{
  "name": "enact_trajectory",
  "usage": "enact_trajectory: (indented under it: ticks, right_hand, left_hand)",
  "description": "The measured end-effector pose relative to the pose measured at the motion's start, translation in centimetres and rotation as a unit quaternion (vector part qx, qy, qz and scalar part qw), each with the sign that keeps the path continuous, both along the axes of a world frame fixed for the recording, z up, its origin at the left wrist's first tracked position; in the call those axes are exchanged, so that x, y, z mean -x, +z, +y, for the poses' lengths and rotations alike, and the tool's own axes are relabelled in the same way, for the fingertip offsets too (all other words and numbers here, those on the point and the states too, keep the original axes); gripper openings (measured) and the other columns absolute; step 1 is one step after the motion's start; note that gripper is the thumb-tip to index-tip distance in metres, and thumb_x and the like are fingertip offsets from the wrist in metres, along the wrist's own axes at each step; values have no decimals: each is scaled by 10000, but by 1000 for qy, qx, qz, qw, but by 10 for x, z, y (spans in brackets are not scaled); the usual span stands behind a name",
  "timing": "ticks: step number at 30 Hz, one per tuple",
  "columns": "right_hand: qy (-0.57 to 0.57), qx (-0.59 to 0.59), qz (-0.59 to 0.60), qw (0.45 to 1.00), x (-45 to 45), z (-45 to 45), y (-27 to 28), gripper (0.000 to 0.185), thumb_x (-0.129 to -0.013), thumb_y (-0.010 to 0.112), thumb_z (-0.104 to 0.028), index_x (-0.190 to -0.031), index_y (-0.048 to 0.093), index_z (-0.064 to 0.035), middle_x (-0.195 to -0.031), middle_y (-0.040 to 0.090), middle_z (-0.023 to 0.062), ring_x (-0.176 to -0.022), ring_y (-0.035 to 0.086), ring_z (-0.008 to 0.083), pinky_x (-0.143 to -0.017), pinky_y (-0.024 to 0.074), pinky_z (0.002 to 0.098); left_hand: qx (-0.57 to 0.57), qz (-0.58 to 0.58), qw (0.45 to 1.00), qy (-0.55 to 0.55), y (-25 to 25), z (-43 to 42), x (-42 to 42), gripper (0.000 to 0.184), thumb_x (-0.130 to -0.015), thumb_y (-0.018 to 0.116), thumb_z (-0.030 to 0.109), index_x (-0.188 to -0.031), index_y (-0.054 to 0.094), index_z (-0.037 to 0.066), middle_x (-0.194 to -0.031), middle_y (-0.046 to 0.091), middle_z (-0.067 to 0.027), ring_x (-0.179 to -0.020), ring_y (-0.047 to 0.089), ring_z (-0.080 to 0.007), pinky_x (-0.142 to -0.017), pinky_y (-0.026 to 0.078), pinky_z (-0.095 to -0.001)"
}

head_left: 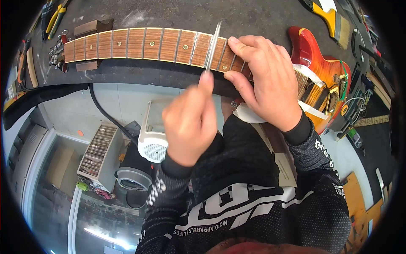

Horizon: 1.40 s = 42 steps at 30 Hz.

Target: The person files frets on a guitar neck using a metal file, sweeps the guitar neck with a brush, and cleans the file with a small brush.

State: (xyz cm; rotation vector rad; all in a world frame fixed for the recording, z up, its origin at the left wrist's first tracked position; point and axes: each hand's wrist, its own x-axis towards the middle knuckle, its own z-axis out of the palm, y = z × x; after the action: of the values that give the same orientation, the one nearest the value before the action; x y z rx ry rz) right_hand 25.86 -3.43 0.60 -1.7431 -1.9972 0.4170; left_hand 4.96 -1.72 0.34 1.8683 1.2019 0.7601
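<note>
An electric guitar lies across the bench, its wooden fretboard [131, 42] facing up and its red-orange sunburst body [302, 46] at the right. My left hand [190, 120], somewhat blurred, is closed around a slim silver file [214, 44]. The file crosses the fretboard along a fret, its tip past the far edge; its handle is hidden in my hand. My right hand [264, 80] is spread over the neck near the body, with thumb and fingers resting on the fretboard. White tape [308, 73] sits on the body beside the pickups.
A wooden support block [91, 27] is under the headstock end. Yellow-handled pliers [56, 21] lie at the upper left, and a yellow brush [332, 21] at the upper right. Below the bench edge are a white perforated object [153, 147] and a black cable [103, 110].
</note>
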Motion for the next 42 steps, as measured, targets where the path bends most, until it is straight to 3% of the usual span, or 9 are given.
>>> enact_trajectory:
  ticks: [8,11,14,18,21,28,33,37,42]
  right_hand:
    - [-2,8,7,1000,0,0,2,606,-888,862,-245,-1425,628,-91,-1234,690,86,-1094,686,303,-930,487,443]
    - [-2,0,2,1000,2,0,2,613,-888,862,-245,-1431,623,-91,-1235,690,86,-1095,686,304,-933,486,445]
    - [1,1,6,1000,1,1,1,613,-891,859,-246,-1434,620,-91,-1236,691,86,-1094,686,306,-930,485,446]
    - [-2,2,5,1000,-1,0,1,605,-895,857,-242,-1432,623,-90,-1237,694,87,-1095,686,307,-928,483,445]
    - [-2,-2,4,1000,1,0,0,604,-901,856,-241,-1436,620,-92,-1238,696,86,-1093,686,306,-930,482,444]
    - [1,-3,-3,1000,1,0,0,592,-913,848,-245,-1439,622,-93,-1243,699,84,-1092,687,305,-943,488,449]
    - [-1,-6,-6,1000,3,-2,-1,601,-906,854,-245,-1440,623,-98,-1244,700,83,-1099,688,306,-944,492,449]
    - [1,-11,-5,1000,2,-1,-1,600,-909,851,-244,-1445,623,-99,-1245,701,84,-1101,689,307,-940,497,449]
    - [-3,-20,-6,1000,4,-1,-3,605,-902,856,-235,-1444,625,-100,-1244,702,82,-1105,689,307,-939,498,452]
  left_hand:
    - [-32,12,999,-4,-1,-29,26,479,-902,707,-155,-1360,757,-23,-728,606,-137,-600,628,-320,-570,494,-427]
    - [0,-12,1000,-8,-6,10,-5,491,-900,711,-156,-1369,757,-18,-722,608,-133,-586,620,-318,-564,492,-428]
    - [-6,61,998,-31,6,-2,9,267,-996,725,-137,-1237,761,-28,-787,730,-184,-622,711,-234,-606,533,-311]
    - [-17,33,999,-4,3,-35,32,306,-988,727,-143,-1267,763,-23,-799,731,-179,-618,697,-235,-594,523,-322]
    - [-2,-13,1000,-19,-8,8,-1,447,-892,708,-162,-1313,766,-23,-725,593,-135,-587,612,-316,-561,490,-428]
    - [-28,12,999,-9,-6,-37,37,477,-868,713,-151,-1325,764,-25,-765,635,-142,-622,650,-306,-575,514,-412]
    - [-26,-38,999,-29,-16,14,-2,441,-860,750,-144,-1281,755,-10,-757,642,-147,-609,650,-317,-575,522,-409]
    - [-41,8,999,-8,-9,-36,35,442,-879,730,-146,-1298,755,-9,-742,628,-142,-601,629,-327,-570,509,-419]
    - [-13,-19,999,-25,-12,6,4,447,-900,704,-148,-1321,744,-2,-803,658,-144,-646,645,-343,-603,520,-433]
